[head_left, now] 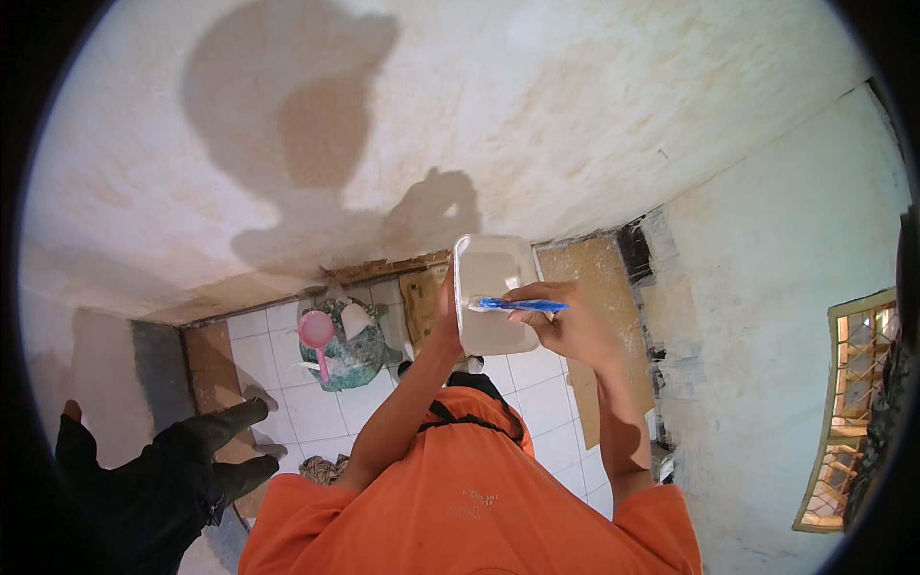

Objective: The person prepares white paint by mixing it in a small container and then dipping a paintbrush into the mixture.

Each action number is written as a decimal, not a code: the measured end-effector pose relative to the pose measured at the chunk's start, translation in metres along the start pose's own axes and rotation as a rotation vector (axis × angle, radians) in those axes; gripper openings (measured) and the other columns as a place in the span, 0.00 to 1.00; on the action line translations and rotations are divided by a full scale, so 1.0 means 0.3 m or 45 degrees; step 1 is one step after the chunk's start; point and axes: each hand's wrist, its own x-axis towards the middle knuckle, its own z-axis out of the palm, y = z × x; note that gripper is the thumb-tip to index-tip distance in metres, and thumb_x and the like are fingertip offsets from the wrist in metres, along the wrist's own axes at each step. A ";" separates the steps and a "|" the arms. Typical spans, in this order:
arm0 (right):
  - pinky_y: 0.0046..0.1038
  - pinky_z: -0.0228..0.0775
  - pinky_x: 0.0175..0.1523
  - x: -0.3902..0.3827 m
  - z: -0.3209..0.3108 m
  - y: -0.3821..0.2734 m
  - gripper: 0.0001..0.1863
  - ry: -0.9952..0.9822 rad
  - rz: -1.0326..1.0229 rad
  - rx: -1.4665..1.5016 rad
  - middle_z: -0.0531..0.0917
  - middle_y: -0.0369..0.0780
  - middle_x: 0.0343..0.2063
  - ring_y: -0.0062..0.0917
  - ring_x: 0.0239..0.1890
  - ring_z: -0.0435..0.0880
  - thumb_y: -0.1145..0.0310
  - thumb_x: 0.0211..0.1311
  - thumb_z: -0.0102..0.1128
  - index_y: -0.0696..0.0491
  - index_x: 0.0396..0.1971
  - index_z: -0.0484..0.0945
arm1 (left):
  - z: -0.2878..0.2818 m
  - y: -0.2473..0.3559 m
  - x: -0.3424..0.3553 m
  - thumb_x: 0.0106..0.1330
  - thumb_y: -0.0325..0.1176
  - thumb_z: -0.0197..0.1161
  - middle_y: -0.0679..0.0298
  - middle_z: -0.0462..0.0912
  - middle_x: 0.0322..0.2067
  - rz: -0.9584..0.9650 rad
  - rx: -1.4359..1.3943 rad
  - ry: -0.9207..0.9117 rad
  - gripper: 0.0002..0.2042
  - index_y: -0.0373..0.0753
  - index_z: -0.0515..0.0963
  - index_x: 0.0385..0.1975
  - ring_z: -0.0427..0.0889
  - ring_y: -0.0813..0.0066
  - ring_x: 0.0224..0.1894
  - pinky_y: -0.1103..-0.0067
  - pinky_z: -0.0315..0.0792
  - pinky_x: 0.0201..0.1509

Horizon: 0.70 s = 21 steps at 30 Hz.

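A rectangular pale plastic tub (491, 264) holding a smooth beige-white mix is held up in front of my chest, close to the wall. My left hand (448, 309) grips the tub's left side, and its fingers are mostly hidden by the tub. In my right hand (569, 326), over the tub's right part, is a paintbrush (525, 305) with a blue handle. The fingers are closed around that handle. The brush's whitish tip points left, over the mix; whether it touches the surface I cannot tell.
A patchy wall (575, 125) rises ahead. Below, a green sack (350, 369) bears a pink dipper (315, 331) on white floor tiles (257, 359). Brown board (589, 321) covers floor at right. A person in dark clothes (144, 498) stands at left; a barred window (848, 412) is at right.
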 end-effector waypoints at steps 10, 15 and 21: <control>0.28 0.71 0.32 0.033 -0.033 0.015 0.07 -0.244 0.097 -0.011 0.83 0.47 0.25 0.30 0.25 0.81 0.75 0.54 0.67 0.59 0.33 0.83 | -0.035 -0.009 0.023 0.72 0.55 0.36 0.53 0.77 0.51 -0.093 -0.077 -0.107 0.30 0.36 0.67 0.59 0.81 0.58 0.48 0.64 0.78 0.52; 0.28 0.71 0.32 0.054 0.017 0.107 0.06 -0.128 0.006 0.056 0.83 0.47 0.23 0.30 0.24 0.80 0.76 0.53 0.66 0.59 0.32 0.83 | -0.025 -0.022 -0.001 0.70 0.61 0.36 0.56 0.78 0.48 -0.068 -0.014 -0.154 0.33 0.39 0.67 0.60 0.81 0.63 0.47 0.66 0.78 0.50; 0.28 0.71 0.32 0.062 0.038 0.129 0.07 -0.149 0.105 -0.111 0.83 0.47 0.24 0.31 0.25 0.83 0.79 0.51 0.65 0.58 0.31 0.83 | -0.059 -0.030 -0.004 0.71 0.59 0.35 0.57 0.78 0.48 -0.043 -0.072 -0.350 0.32 0.38 0.67 0.59 0.81 0.65 0.46 0.67 0.79 0.49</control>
